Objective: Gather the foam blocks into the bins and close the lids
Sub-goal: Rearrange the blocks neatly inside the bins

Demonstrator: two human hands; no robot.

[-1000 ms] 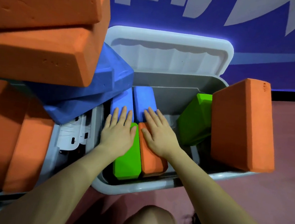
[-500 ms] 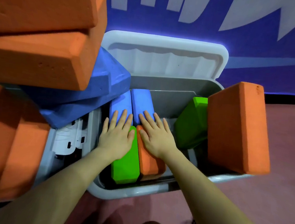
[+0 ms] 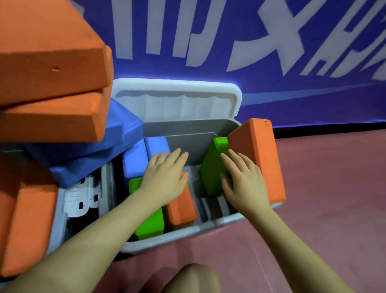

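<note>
Fingers (image 3: 234,161) of the right hand (image 3: 244,183) are being held pretty straight against the tilted green block (image 3: 212,171), no real curl. Left hand (image 3: 165,176) is being laid flat over the low blocks in the grey bin (image 3: 179,235), so the orange block (image 3: 182,207) and the other green block (image 3: 150,222) are being half hidden. Contact underneath can't be made out. A big orange block (image 3: 260,157) is being propped on the rim; the lid (image 3: 175,98) is being left up.

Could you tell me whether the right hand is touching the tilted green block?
Touching. The head view shows the right hand with its fingers laid flat against the tilted green block.
</note>
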